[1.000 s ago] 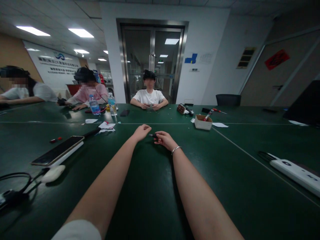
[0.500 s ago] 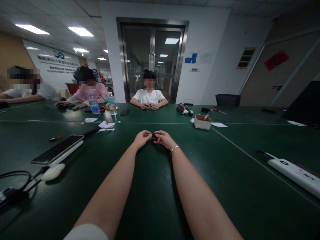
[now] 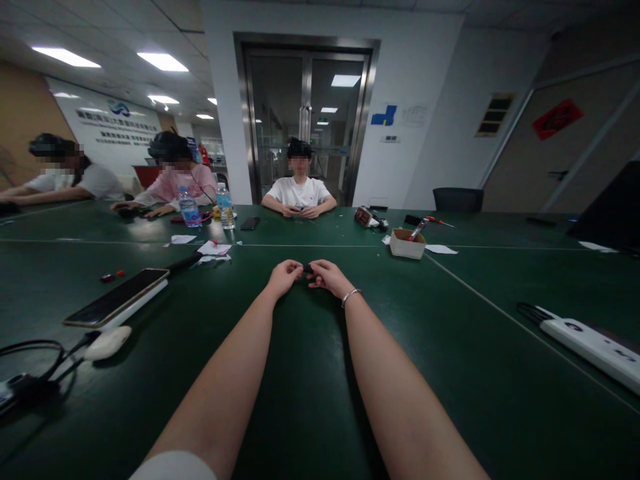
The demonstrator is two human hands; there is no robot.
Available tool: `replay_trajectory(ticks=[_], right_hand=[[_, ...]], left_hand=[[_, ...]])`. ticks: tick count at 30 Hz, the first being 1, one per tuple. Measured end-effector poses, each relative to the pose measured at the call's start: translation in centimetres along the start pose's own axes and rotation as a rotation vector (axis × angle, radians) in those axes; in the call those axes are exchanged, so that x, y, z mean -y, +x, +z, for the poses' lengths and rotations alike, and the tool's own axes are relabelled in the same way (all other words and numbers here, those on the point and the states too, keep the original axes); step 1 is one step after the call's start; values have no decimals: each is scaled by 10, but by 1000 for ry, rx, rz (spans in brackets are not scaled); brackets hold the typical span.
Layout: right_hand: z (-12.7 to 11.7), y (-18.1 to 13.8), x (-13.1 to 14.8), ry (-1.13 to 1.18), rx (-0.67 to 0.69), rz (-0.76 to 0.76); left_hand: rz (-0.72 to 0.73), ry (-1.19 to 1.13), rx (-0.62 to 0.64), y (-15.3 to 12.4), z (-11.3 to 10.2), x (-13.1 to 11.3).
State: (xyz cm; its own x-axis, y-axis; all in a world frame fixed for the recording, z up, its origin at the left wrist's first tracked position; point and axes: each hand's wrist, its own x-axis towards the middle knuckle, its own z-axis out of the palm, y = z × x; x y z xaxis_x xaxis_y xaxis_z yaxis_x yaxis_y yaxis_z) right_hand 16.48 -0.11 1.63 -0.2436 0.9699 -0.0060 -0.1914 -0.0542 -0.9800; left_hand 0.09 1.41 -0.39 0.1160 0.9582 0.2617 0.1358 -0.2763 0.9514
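Both arms stretch forward over the green table (image 3: 310, 360). Between my fingertips is a small black object (image 3: 307, 269), too small and too covered to name. My left hand (image 3: 286, 277) pinches its left side between thumb and fingers. On its other side, my right hand (image 3: 327, 277) grips it with thumb and forefinger, the other fingers curled below. A silver bracelet (image 3: 351, 297) circles my right wrist. The two hands almost meet, just above the tabletop.
To the left lie a phone (image 3: 117, 297) on a white block, a white rounded device (image 3: 108, 343) with cables, and paper scraps (image 3: 215, 248). Two bottles (image 3: 225, 208) stand farther back. Right are a small box (image 3: 407, 245) and a white power strip (image 3: 590, 340). Three people sit around the table.
Both hands keep their grip on the small black object, with barely any finger movement. The view has shifted very slightly.
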Motion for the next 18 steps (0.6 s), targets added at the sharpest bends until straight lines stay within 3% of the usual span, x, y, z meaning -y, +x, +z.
replay_trajectory(ticks=[3, 18], right_hand=[[0, 1, 0, 22, 16, -44], [3, -1, 4, -67, -22, 13]], left_hand=[[-1, -11, -16, 0, -1, -1], [-2, 22, -22, 1, -2, -1]])
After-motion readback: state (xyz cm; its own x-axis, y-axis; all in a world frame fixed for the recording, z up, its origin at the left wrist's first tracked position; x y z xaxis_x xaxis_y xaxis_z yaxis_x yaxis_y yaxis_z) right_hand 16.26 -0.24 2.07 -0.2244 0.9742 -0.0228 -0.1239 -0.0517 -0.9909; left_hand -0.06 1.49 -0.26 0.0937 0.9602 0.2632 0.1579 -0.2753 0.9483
